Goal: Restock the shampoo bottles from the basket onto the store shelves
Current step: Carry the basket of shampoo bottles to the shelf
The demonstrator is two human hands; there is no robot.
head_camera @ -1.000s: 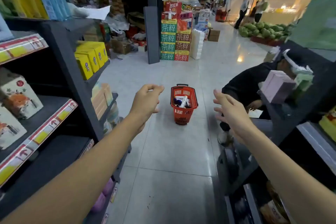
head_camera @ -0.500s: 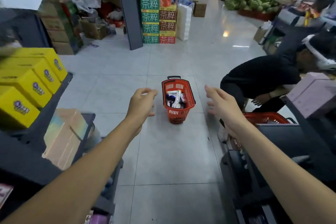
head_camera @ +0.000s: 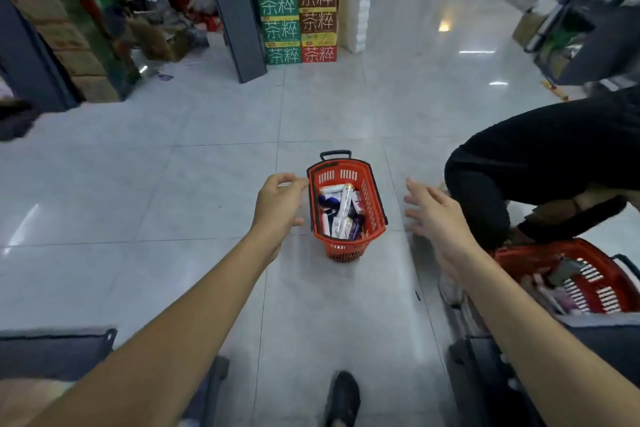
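Head view. A red basket stands on the tiled floor at the centre of the frame, its black handle at the far end. Shampoo bottles lie packed inside it, white and dark ones mixed; none has been lifted out. The left hand, just left of the basket rim, holds nothing, its fingers loosely curled. The right hand, right of the basket and apart from it, is spread with straight fingers and is likewise empty. A second red basket sits at the lower right beside a crouching person in black. Stacked cartons stand at upper centre. Shelf edges show only at the lower corners. Judged from this, restocking has not begun: every bottle remains to be taken and shelved.
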